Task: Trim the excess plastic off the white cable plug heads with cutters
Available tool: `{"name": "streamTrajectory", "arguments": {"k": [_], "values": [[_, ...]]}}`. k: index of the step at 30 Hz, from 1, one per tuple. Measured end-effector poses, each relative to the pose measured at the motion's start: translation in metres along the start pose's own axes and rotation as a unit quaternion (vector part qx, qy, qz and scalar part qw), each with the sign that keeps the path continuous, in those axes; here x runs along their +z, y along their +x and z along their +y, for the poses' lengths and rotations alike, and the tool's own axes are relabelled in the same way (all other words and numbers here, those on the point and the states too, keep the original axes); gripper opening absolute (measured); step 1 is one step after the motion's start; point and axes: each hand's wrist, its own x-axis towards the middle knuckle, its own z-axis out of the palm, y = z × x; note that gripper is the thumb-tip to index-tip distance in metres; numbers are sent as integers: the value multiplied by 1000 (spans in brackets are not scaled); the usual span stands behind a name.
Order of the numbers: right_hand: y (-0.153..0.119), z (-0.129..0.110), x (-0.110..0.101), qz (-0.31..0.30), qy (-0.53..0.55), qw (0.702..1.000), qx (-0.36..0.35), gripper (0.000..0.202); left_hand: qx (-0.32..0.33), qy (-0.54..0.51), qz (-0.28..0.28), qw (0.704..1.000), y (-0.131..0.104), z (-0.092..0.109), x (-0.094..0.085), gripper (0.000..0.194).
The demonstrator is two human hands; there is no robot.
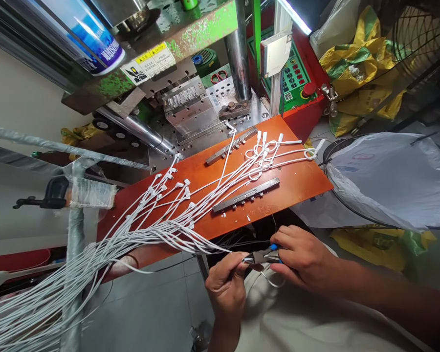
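Note:
My right hand (303,255) is closed around blue-handled pliers (258,257), whose jaws point left. At the jaw tips, my left hand (227,279) pinches the end of a white cable (218,248); its fingers hide the exact spot where the jaws meet it. A thin white loop hangs below the pliers. From the left, a thick bundle of white cables (143,237) runs across the orange board (304,180), many ending in small white connectors. Two metal bars with small pegs lie among them: a rear bar (231,145) and a front bar (246,194).
Behind the board stands a green press with a metal mould (183,105) and a red control box (308,105). A white-lined bin (392,178) is at right. A wrapped post (75,234) with a clamp (53,193) stands left. Yellow bags (366,58) lie back right.

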Motion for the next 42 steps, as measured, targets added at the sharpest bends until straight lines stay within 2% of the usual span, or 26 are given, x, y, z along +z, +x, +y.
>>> {"name": "streamTrajectory", "arguments": {"k": [8,14,22,24,28,33,36,42], "values": [[-5,5,-3,0,24,1000,14,35,1,3,-34,999,8,16,6,12],[-5,5,-3,-15,42,999,28,42,-4,8,-32,999,10,15,5,13],[-1,5,-1,-1,-19,1000,-8,43,0,31,-8,999,4,10,5,11],[-1,5,-1,0,-17,1000,-15,42,-4,23,-17,1000,4,10,5,12],[0,6,-3,10,-8,1000,-13,42,14,11,-43,999,11,19,6,14],[-1,8,-5,8,-2,1000,-7,41,1,24,-54,998,17,31,10,19],[-2,8,-5,4,-4,1000,-6,38,-15,22,-68,997,14,28,9,19],[-2,7,-2,7,-8,1000,-13,37,2,14,-51,999,7,17,9,17]]}}
